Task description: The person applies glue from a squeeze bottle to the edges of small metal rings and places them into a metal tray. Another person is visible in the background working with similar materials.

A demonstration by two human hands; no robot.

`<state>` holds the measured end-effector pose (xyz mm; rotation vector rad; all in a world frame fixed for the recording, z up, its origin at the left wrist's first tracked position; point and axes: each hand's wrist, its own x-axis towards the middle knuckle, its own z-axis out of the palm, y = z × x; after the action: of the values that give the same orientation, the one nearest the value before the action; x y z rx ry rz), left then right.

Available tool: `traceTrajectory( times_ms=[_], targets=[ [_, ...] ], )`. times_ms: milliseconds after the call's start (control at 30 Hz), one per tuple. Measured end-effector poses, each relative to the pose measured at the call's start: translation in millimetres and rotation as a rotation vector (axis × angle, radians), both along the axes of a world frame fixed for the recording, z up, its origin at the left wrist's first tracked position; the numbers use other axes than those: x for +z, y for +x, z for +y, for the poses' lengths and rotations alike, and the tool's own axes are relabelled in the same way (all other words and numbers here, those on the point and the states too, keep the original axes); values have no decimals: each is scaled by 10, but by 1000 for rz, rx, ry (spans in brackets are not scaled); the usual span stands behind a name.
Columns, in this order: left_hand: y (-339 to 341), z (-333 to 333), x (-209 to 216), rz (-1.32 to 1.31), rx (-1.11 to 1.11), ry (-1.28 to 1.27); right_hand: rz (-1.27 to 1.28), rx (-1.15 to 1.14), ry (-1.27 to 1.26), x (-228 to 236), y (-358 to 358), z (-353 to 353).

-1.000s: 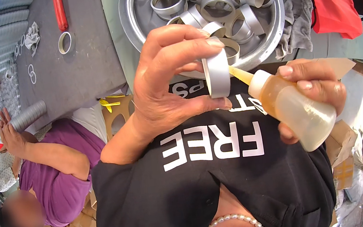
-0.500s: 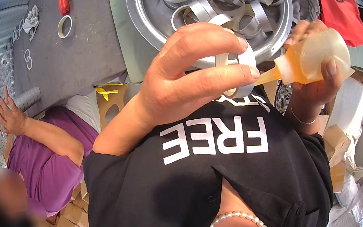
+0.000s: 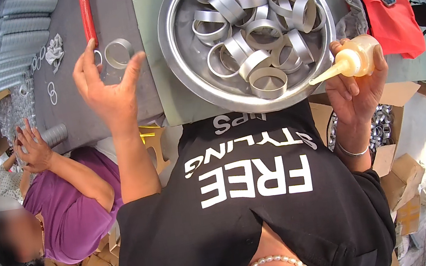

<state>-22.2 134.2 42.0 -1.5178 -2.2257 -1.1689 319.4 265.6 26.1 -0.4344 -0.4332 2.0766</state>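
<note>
My left hand (image 3: 109, 90) reaches out over the dark table at the left, thumb and fingers apart and nothing gripped. Just past its fingertips stands a grey ring band (image 3: 128, 51), with a thin white ring (image 3: 97, 58) beside the index finger. My right hand (image 3: 351, 91) is closed around a squeeze bottle (image 3: 361, 55) of amber liquid. Its tapered nozzle points left, toward the rim of a round metal tray (image 3: 179, 78). Inside the tray lie many loose silver-grey ring bands (image 3: 268, 82), several piled on one another.
A red rod (image 3: 86, 20) lies beyond my left hand. Thin white rings (image 3: 52, 93) and a crumpled cloth (image 3: 55, 53) are farther left. A co-worker in a purple top (image 3: 75, 198) sits at left. Right of the tray is a red bag (image 3: 399, 25); below, an open carton (image 3: 396, 118) holds rings.
My left hand has left the ring it held before my chest and moved far left over the table. The bottle in my right hand has tipped its nozzle lower, away from that ring.
</note>
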Motion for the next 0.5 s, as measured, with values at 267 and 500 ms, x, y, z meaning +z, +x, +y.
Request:
traceTrajectory(
  times_ms=[267, 500],
  targets=[
    [582, 666, -183, 121, -238, -503, 41, 11, 29, 60, -47, -45],
    [513, 848, -190, 91, -243, -667, -7, -38, 40, 67, 19, -62]
  ],
)
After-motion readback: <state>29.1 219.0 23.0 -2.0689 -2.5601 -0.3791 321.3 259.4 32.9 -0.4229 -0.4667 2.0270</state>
